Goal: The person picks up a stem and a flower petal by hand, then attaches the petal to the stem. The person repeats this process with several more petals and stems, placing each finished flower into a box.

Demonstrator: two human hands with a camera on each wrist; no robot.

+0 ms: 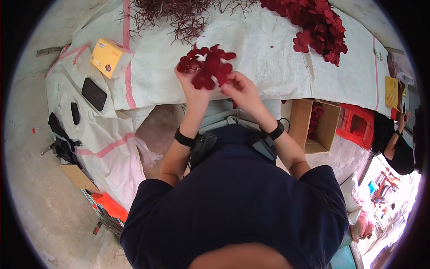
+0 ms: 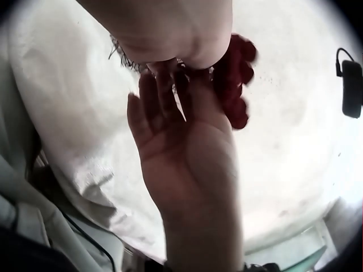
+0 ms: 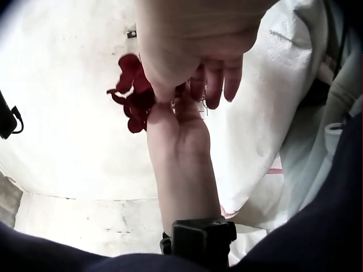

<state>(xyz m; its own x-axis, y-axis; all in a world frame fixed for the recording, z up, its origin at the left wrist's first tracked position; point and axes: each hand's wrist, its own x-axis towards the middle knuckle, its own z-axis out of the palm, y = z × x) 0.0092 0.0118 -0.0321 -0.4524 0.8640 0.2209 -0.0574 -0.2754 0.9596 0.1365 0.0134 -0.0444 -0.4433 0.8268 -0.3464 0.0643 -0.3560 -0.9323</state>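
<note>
A bunch of dark red petalled flowers [image 1: 207,77], with small white gaps showing through it, is held up over the white sheet. My left hand [image 1: 193,86] grips its underside from the left, fingers mostly hidden by the petals. On the right, my right hand [image 1: 244,92] pinches the bunch's lower right edge. In the left wrist view the left hand [image 2: 187,34] is at the top and the right hand [image 2: 184,141] below, red flowers [image 2: 229,85] beside them. The right wrist view shows the right hand [image 3: 198,45] above the left [image 3: 178,133], near the petals [image 3: 133,73].
Dark twiggy stems [image 1: 172,15] and a red flower pile [image 1: 320,27] lie at the far side of the white sheet [image 1: 260,58]. At left are a yellow box [image 1: 106,57] and a phone [image 1: 94,94]. A cardboard box [image 1: 329,127] and red stool [image 1: 358,125] stand right; another person [image 1: 398,148] is beyond.
</note>
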